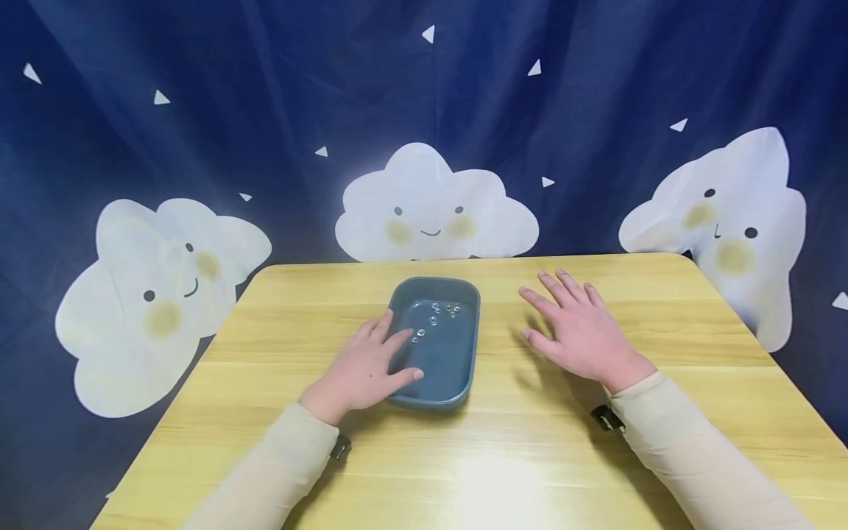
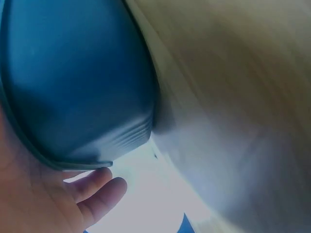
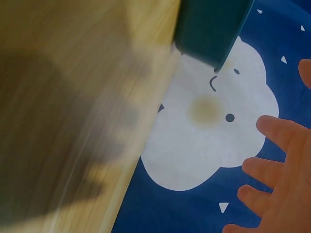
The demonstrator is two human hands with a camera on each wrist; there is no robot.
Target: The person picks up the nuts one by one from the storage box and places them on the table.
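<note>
A blue-grey rectangular tray (image 1: 440, 368) sits a little left of the table's middle. Several small shiny ring-like pieces (image 1: 433, 320) lie scattered on its floor, mostly toward the far end. My left hand (image 1: 361, 368) rests at the tray's left rim, its thumb and a forefinger reaching over the inside. The left wrist view has the palm (image 2: 29, 194) against the tray wall (image 2: 82, 87), with two fingertips past the corner. To the right of the tray, my right hand (image 1: 583, 331) hovers over the table with fingers spread and nothing held; its fingers (image 3: 277, 131) also appear in the right wrist view.
The light wood-grain table (image 1: 265, 353) extends on all sides of the tray. Behind its far edge hangs a dark blue curtain (image 1: 298, 73) printed with smiling white clouds and small triangles. A dark band (image 1: 606, 418) shows at the right wrist.
</note>
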